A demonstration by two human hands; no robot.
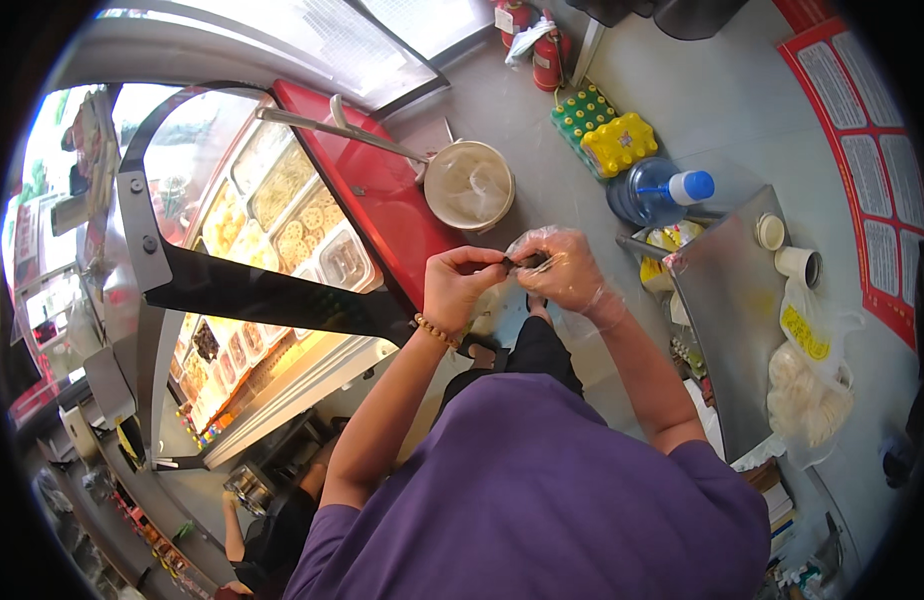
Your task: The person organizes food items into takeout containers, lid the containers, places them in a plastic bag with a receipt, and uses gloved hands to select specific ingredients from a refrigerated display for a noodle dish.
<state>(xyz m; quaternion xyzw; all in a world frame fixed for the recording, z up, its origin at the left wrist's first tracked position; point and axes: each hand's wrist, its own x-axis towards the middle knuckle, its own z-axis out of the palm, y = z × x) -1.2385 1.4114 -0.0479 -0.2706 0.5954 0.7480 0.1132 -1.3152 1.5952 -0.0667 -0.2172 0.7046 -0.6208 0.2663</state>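
Before my chest, my left hand [464,281] and my right hand [555,266] meet at the fingertips. A small dark piece [535,260], too small to name, is pinched between them. My left thumb and forefinger close on its near end; the other end lies within my right fingers. A thin clear plastic glove [603,306] covers my right hand and hangs loose at the wrist. The left hand is bare, with a wooden bead bracelet [436,330] at the wrist. Just beyond the hands, a white bucket [433,206] with a clear plastic liner stands on the floor.
A lit glass food case [349,187] with a red side holds several trays at left. Right stand a metal table [732,300], a blue-capped water bottle [642,191] and shrink-wrapped drink packs [619,146]. Fire extinguishers [549,64] stand farther off. Another person [270,540] holds a metal pot [249,487] at lower left.
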